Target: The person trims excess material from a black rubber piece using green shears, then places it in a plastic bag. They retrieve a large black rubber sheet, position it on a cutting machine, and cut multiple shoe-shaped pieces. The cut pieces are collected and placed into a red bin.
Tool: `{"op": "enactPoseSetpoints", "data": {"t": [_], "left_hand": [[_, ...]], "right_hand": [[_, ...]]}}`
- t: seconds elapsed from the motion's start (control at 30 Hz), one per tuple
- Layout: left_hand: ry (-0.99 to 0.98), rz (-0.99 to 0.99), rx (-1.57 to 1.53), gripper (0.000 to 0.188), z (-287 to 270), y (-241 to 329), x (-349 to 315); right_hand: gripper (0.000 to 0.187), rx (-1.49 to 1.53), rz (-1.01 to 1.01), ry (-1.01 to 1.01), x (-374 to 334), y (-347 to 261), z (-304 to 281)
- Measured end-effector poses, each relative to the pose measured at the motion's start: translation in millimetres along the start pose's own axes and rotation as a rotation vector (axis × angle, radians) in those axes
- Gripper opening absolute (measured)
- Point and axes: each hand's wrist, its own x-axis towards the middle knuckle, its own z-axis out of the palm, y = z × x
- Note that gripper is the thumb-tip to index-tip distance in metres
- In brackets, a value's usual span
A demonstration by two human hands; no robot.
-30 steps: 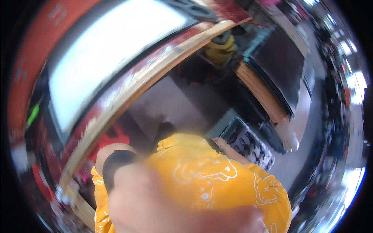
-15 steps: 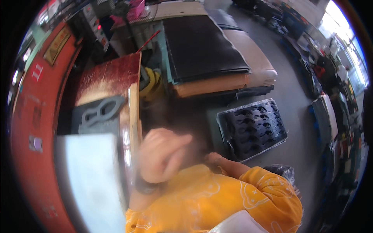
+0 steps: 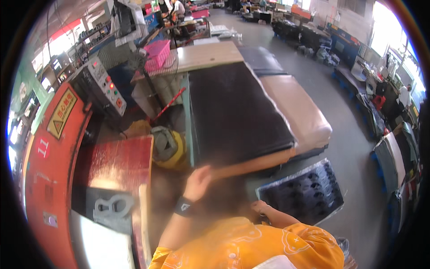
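Lying just beyond the left hand (image 3: pixel 198 183), the black sheets (image 3: pixel 235 112) are covering a brown layer (image 3: pixel 251 166), whose edge is facing that hand. They are looking soft, probably heavy as a pile but light one by one, and perhaps slippery; their near edge is offering the best hold. Just beyond the right hand (image 3: pixel 260 207), a dark patterned sheet (image 3: pixel 304 190) is resting at a slant, with its left corner closest. It is looking thin and floppy, so gripping two edges is seeming safer. Left of the left hand, a grey looped piece (image 3: pixel 113 213) is lying. The left hand is looking blurred: whether its fingers are spread or pressed together, I cannot tell. Whether the right hand is pinching its sheet's corner, I cannot tell either.
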Motion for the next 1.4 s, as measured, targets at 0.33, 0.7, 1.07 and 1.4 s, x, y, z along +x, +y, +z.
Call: {"op": "enactPoseSetpoints", "data": {"t": [0.33, 0.7, 1.07, 1.4], "left_hand": [[0.285, -0.487, 0.107, 0.043, 24.6, -214.0, 132.6], [0.411, -0.573, 0.542, 0.045, 10.4, -227.4, 342.4], [0.337, -0.573, 0.872, 0.053, -12.1, -252.3, 517.0], [0.362, -0.579, 0.576, 0.036, -54.5, -272.5, 533.3]], "right_hand": [[0.026, 0.628, -0.365, 0.477, 100.2, -28.1, -168.0], [0.027, 0.747, -0.133, 0.449, 159.6, -58.1, -253.0], [0.03, 0.104, -0.381, 0.455, 228.4, -126.5, -278.7], [0.022, 0.152, -0.041, 0.519, 231.6, -133.4, -276.6]]}}
